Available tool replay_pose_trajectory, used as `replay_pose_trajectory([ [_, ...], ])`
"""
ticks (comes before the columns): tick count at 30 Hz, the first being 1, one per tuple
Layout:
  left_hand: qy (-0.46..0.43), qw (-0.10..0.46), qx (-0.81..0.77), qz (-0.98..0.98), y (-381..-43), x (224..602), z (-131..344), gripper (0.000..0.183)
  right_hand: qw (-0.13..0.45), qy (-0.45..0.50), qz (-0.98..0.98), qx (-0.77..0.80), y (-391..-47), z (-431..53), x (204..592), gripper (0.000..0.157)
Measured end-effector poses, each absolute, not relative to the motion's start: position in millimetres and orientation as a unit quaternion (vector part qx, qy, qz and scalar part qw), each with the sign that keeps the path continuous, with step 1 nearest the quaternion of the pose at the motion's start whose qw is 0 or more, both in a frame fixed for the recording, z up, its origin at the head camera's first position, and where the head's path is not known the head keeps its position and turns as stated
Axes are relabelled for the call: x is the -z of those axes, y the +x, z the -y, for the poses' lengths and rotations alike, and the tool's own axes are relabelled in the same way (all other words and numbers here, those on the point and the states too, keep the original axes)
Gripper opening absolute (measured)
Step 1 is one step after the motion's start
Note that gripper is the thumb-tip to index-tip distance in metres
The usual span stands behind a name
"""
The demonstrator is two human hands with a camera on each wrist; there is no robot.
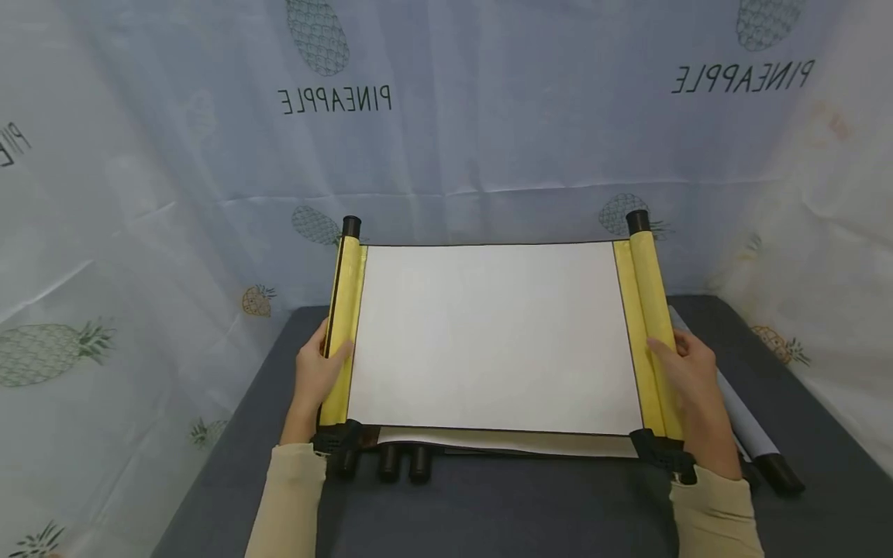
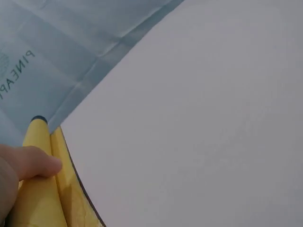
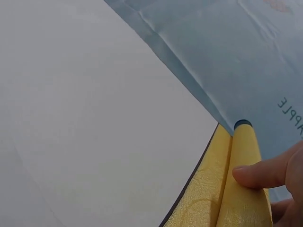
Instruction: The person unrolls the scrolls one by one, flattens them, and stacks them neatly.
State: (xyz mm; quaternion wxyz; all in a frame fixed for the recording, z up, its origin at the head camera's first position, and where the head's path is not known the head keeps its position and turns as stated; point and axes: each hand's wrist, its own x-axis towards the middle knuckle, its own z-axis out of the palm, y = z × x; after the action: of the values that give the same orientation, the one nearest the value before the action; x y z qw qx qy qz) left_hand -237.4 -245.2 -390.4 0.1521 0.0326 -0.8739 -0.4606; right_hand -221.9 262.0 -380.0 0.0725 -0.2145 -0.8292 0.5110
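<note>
A scroll [image 1: 495, 337] with a blank white middle is spread between its two yellow rolled ends, each tipped with a black knob. My left hand [image 1: 322, 372] grips the left roll [image 1: 343, 325], its thumb lying across the yellow front. On the other side my right hand [image 1: 691, 376] holds the right roll [image 1: 652, 310], thumb in front. In the left wrist view the thumb [image 2: 40, 161] presses on the yellow roll. The right wrist view has the other thumb [image 3: 258, 175] likewise on its roll; some fingers there are hidden behind it.
Below the scroll's lower edge, several black knobs [image 1: 388, 465] stick out, their bodies hidden by the scroll. A grey roll [image 1: 743, 418] with a black end lies at the right of the dark table [image 1: 523, 504]. Pineapple-printed cloth [image 1: 481, 132] hangs behind and at both sides.
</note>
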Motion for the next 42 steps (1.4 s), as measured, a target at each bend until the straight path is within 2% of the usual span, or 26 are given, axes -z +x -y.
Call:
replay_pose_trajectory([
  [5,0.036,0.136,0.451,0.881,-236,390,252,0.065,0.077,-0.210,0.832,-0.507,-222,-263,380,0.067],
  [11,0.031,0.142,0.435,0.889,-235,393,259,0.066,0.075,-0.201,0.846,-0.488,-223,-262,383,0.066],
  [26,0.033,0.114,0.433,0.893,-237,406,270,0.064,0.082,-0.192,0.865,-0.457,-234,-256,413,0.061],
  [34,0.042,0.106,0.443,0.889,-239,420,274,0.062,0.103,-0.185,0.879,-0.427,-240,-250,429,0.053],
  [42,0.081,0.105,0.439,0.889,-242,435,279,0.060,0.094,-0.192,0.872,-0.440,-248,-242,441,0.047],
])
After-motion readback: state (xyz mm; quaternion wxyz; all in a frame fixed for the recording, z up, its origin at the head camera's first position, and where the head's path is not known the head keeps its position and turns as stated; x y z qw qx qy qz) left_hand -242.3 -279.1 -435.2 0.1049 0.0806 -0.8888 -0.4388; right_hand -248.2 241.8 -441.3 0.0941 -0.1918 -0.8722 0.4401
